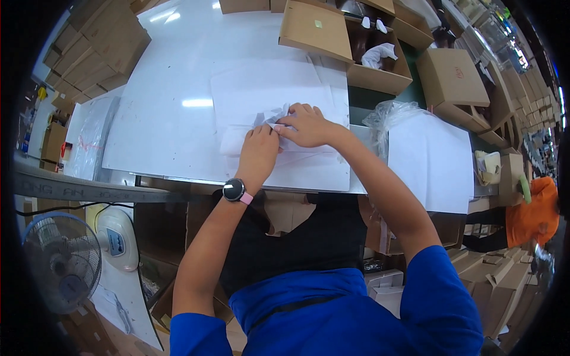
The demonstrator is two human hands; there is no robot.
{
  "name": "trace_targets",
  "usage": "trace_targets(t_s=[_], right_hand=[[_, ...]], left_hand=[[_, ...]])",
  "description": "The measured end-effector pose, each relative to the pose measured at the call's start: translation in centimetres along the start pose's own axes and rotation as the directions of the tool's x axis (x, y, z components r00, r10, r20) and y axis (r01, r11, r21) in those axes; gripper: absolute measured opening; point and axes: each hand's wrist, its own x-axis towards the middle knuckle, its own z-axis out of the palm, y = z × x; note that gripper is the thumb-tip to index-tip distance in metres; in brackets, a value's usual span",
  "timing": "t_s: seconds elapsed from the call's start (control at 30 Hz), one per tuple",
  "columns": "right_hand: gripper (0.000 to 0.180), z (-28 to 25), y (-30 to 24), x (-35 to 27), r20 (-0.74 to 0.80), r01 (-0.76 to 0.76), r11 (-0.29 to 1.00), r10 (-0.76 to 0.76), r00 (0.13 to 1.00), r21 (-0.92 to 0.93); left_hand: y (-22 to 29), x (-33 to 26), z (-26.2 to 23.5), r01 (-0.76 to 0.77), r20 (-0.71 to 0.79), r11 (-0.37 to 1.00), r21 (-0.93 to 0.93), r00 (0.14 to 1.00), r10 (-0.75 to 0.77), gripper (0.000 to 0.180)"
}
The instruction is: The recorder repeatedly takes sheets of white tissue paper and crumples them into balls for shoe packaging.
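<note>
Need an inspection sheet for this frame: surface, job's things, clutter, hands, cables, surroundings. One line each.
Surface: white table, glossy, light glare.
Job's things: white tissue paper, crumpled bundle under both hands.
Clutter: open cardboard box holding white wads; clear plastic bag; white sheet.
Hands: left hand and right hand press on the paper; smartwatch on left wrist.
Cables: black cable below the table edge.
Surroundings: fan; stacked cartons; person in orange.

**Count at the grip**

Two hands, left (256,149) and right (304,126), are pressing one bundle of white tissue paper (270,127). One wristwatch (234,190) is sitting just behind the left hand. Two open cardboard boxes (380,59) (454,83) are lying beyond and right of the grip. One fan (59,261) is standing well left.
</note>
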Motion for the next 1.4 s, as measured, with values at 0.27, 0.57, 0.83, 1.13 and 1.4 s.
trace_targets(t_s=[0.27, 0.57, 0.83, 1.13, 1.4], right_hand=[[0.05, 0.5, 0.5, -1.5, -0.189, 0.124, 0.969, -0.083, 0.978, 0.213], [0.039, -0.9, 0.3, 1.1, 0.055, -0.184, 0.937, 0.176, 0.983, 0.297], [0.034, -1.4, 2.0, 3.4, 0.14, -0.224, 0.955, 0.199, 0.97, 0.192], [0.032, -0.6, -0.5, 1.1, -0.175, -0.061, 0.989, 0.037, 0.984, -0.132], [0.024, -1.9, 0.9, 3.5, 0.008, -0.312, 0.949, 0.313, 0.95, -0.052]], left_hand=[[-2.6, 4.7, -1.7, -0.018, 0.265, 0.992, -0.127, 0.963, 0.052, 0.032], [1.1, 2.2, -4.0, 0.018, -0.14, 1.0, 0.009, 0.99, -0.016, 0.055], [-0.3, 3.9, -1.9, -0.047, -0.048, 0.995, -0.086, 0.998, 0.043, 0.036], [-4.1, 7.1, -1.6, -0.042, 0.032, 0.993, -0.11, 0.998, 0.046, 0.019], [-1.6, 6.3, -0.5, -0.1, -0.142, 0.995, -0.032, 0.985, 0.094, 0.037]])
